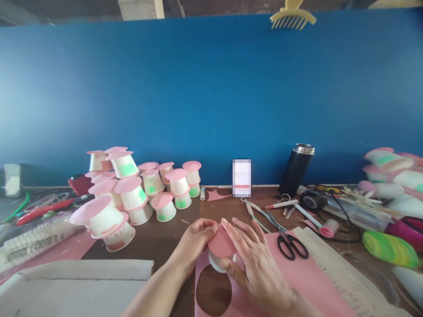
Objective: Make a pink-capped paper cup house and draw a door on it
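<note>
Both my hands meet at the table's front centre around a small white paper cup (215, 263) capped with a pink paper disc (220, 243). My left hand (193, 244) curls round the cup's left side, fingers closed on it. My right hand (253, 259) lies over the disc's right edge, fingers stretched and pressing on it, thumb against the cup. Beneath them lies a pink paper sheet (297, 281) with a round hole (213, 295) cut out.
A pile of several white cups with pink tops (132, 193) stands at the left. Black scissors (291, 244), pliers (261, 215), a black flask (295, 169), tape and pens lie right. A glue-stick pack (36, 240) and grey cardboard (76, 286) sit front left.
</note>
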A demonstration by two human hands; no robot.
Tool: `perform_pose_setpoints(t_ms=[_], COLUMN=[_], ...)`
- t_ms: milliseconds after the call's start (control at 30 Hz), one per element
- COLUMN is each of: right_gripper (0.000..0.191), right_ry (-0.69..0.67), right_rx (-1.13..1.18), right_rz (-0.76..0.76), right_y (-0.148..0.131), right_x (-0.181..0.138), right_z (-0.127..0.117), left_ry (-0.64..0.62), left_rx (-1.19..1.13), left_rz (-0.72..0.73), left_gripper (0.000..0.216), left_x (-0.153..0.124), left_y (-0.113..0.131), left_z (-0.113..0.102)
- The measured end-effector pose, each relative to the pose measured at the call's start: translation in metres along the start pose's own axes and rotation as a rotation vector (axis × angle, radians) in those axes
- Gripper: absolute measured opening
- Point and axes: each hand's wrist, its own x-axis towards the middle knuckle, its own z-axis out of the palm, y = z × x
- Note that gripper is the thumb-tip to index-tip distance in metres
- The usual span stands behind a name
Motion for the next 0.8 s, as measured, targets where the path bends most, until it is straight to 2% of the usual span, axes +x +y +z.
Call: perform_pose_setpoints(t_ms=[200, 467, 667, 800], right_gripper=[0.069, 0.073, 0.072, 0.074], right_ry=[0.054, 0.017, 0.012, 0.087], right_rx=[-0.071, -0.089, -0.089, -0.051], right_rz=[-0.067, -0.062, -0.079, -0.048], right_y=[0.001, 0.003, 0.004, 0.002], right_x=[-0.002, -0.003, -0.006, -0.011], right_z=[0.002, 0.004, 0.006, 0.008], left_ry=[0.000, -0.008, -0.072, -0.062], left_rx=[0.019, 0.031, 0.014, -0.012], left_rz=[0.005, 0.008, -0.022, -0.070], left_gripper=[0.043, 0.042, 0.044, 0.047], left_x=[0.000, -0.003, -0.011, -0.013], left_y=[0.000, 0.003, 0.007, 0.009], left_z=[0.000, -0.002, -0.008, -0.008])
